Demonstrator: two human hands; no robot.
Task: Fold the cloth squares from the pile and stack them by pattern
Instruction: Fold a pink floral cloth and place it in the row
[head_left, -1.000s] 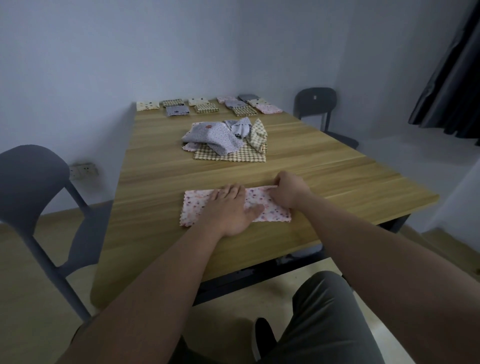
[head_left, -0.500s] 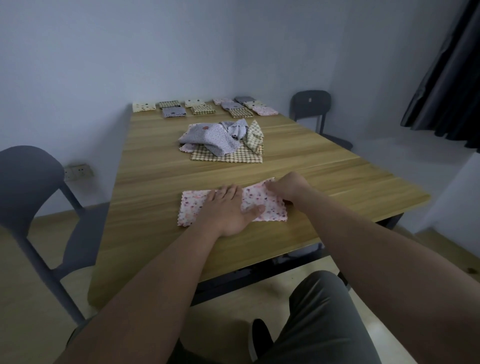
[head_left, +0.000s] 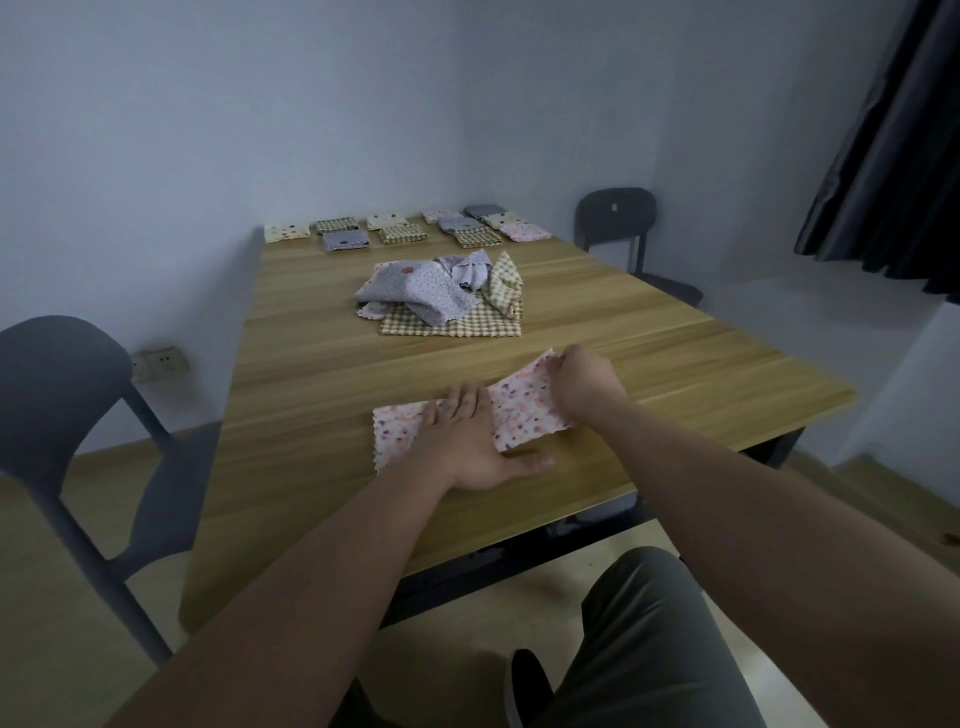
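Observation:
A pink floral cloth, folded into a strip, lies near the front of the wooden table. My left hand presses flat on the middle of the strip with straight fingers. My right hand pinches the strip's right end and has it raised off the table, tilted toward the left. Farther back lies the pile of unfolded cloths: lilac dotted pieces and beige checked ones. Several small folded stacks sit in rows along the far edge.
A grey chair stands at the table's left side and a dark chair at the far right corner. A dark curtain hangs at the right. My knee shows below the table's front edge.
My right hand has lifted the cloth's right end off the table and drawn it up and leftward. My left hand has stayed pressing the middle.

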